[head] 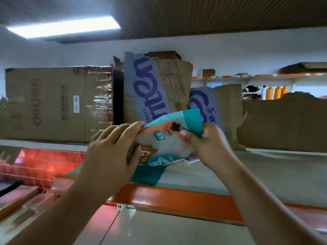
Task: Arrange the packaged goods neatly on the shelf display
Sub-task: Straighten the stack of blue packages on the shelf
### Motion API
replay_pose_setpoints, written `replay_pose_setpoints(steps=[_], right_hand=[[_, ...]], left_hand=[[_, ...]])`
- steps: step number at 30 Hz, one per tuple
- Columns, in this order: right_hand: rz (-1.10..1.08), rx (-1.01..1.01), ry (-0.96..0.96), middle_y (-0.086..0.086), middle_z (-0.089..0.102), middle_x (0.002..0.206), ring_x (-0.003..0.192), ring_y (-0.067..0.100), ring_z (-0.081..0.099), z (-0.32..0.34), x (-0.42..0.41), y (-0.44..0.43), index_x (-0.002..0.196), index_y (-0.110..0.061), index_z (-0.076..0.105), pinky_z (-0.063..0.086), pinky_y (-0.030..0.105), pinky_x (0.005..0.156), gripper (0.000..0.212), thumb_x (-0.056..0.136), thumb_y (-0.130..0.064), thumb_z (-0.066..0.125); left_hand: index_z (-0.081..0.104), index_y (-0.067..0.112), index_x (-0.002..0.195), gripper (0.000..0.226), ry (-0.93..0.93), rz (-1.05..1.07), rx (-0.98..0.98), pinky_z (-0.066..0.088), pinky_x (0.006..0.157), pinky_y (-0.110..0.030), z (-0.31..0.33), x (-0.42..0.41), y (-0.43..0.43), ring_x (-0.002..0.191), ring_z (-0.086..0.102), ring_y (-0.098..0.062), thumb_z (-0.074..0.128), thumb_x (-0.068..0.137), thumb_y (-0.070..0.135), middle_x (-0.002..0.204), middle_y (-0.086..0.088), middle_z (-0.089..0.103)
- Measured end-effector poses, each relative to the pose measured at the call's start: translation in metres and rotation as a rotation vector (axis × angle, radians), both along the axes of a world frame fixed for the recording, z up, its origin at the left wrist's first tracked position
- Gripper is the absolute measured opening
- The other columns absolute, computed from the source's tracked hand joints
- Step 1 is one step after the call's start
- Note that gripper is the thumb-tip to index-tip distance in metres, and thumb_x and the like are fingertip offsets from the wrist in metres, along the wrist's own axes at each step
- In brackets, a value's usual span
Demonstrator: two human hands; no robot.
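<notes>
Both hands are holding a soft packet (166,137) just above the shelf (265,167), near its orange front edge, probably to straighten it before setting it down. The left hand (113,147) is curling its fingers round the packet's left side, and the right hand (203,144) is pinching the top right corner. The packet is looking slightly crumpled, teal and white with a cartoon animal.

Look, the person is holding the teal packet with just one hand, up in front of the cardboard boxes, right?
Not quite: the head view shows both hands holding it. The left hand grips the teal packet on its left side and the right hand pinches its top right edge. It is indeed in front of the cardboard boxes.
</notes>
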State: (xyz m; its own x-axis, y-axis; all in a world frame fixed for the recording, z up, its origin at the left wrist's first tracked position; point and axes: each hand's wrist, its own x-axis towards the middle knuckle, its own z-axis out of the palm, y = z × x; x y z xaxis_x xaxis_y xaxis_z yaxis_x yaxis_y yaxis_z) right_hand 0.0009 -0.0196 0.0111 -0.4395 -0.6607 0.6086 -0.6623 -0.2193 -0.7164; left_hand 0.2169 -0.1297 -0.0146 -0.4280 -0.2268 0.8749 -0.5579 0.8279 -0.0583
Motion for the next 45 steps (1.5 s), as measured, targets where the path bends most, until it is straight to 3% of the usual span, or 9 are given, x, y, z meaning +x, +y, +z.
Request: replay_pose_setpoints(steps=[4,9,12,17,24,30,35,41,45], right_hand=[[-0.013,-0.058,-0.040,-0.020,0.071,0.069,0.067,0.000,0.067,0.019,0.001,-0.002,0.076,-0.033,0.066,0.053,0.028,0.063,0.019,0.095,-0.031,0.066],[0.097,-0.160,-0.349,0.001,0.077,0.084,0.083,0.027,0.074,0.037,0.001,-0.006,0.089,-0.025,0.075,0.058,0.057,0.083,0.015,0.096,-0.030,0.063],[0.200,-0.198,-0.578,0.004,0.078,0.093,0.089,0.028,0.074,0.041,0.002,-0.006,0.099,-0.019,0.073,0.058,0.054,0.087,0.013,0.099,-0.022,0.060],[0.253,-0.098,-0.693,0.016,0.076,0.095,0.084,0.032,0.072,0.034,0.002,-0.008,0.095,-0.012,0.074,0.058,0.049,0.085,0.015,0.098,-0.015,0.059],[-0.373,0.013,0.209,-0.010,0.053,0.133,0.120,0.012,0.052,0.028,0.019,0.012,0.144,-0.037,0.038,0.047,0.035,0.099,0.064,0.089,-0.054,0.064],[-0.135,0.259,0.911,-0.010,0.029,0.161,0.147,0.009,0.024,0.016,0.078,0.017,0.157,-0.033,0.022,0.010,0.027,0.116,0.082,0.089,-0.060,0.059],[-0.217,0.156,0.918,0.007,0.072,0.119,0.111,0.022,0.069,-0.007,0.089,-0.026,0.134,-0.013,0.061,0.052,0.035,0.096,0.060,0.076,-0.022,0.074],[-0.052,0.071,0.974,0.004,0.054,0.146,0.135,0.023,0.051,-0.012,0.137,-0.059,0.150,-0.018,0.043,0.033,0.041,0.114,0.051,0.099,-0.025,0.042],[0.161,0.115,0.971,0.004,0.043,0.155,0.143,0.027,0.040,-0.009,0.182,-0.084,0.152,-0.019,0.038,0.025,0.041,0.119,0.076,0.086,-0.049,0.017]], left_hand=[[0.046,0.017,0.149,0.063,-0.065,0.073,-0.243,0.040,0.105,-0.058,0.012,0.004,-0.001,0.136,0.046,-0.036,0.062,0.090,0.032,0.149,-0.010,0.049],[0.063,0.023,0.138,0.052,-0.147,0.088,-0.383,0.025,0.111,-0.070,0.013,0.003,0.001,0.149,0.025,-0.044,0.062,0.091,0.044,0.159,-0.013,0.038],[0.060,0.029,0.140,0.066,-0.252,0.050,-0.389,0.022,0.113,-0.072,0.010,0.002,0.001,0.152,0.022,-0.041,0.054,0.087,0.070,0.160,-0.007,0.038],[0.063,0.026,0.136,0.054,-0.256,-0.070,-0.464,0.031,0.115,-0.060,0.018,0.008,-0.011,0.141,0.045,-0.031,0.057,0.083,0.030,0.144,-0.001,0.058],[0.070,0.023,0.127,0.042,-0.173,-0.187,-0.342,0.047,0.105,-0.050,0.025,0.017,-0.026,0.129,0.057,-0.020,0.041,0.097,0.024,0.134,0.005,0.064],[0.070,0.025,0.125,0.051,-0.210,-0.087,-0.230,0.052,0.097,-0.053,0.021,0.022,-0.023,0.125,0.060,-0.023,0.044,0.081,0.021,0.131,0.005,0.065],[0.070,0.021,0.125,0.056,-0.184,-0.061,-0.166,0.046,0.107,-0.048,0.013,0.039,-0.018,0.125,0.059,-0.023,0.045,0.076,0.014,0.131,0.005,0.065],[0.069,0.013,0.126,0.046,-0.148,0.009,-0.119,0.047,0.106,-0.053,0.001,0.098,-0.030,0.126,0.059,-0.025,0.050,0.084,0.016,0.133,-0.002,0.065],[0.065,0.013,0.128,0.049,-0.137,0.091,-0.081,0.038,0.113,-0.033,-0.007,0.165,-0.043,0.124,0.056,-0.024,0.055,0.081,0.025,0.131,-0.004,0.065]])
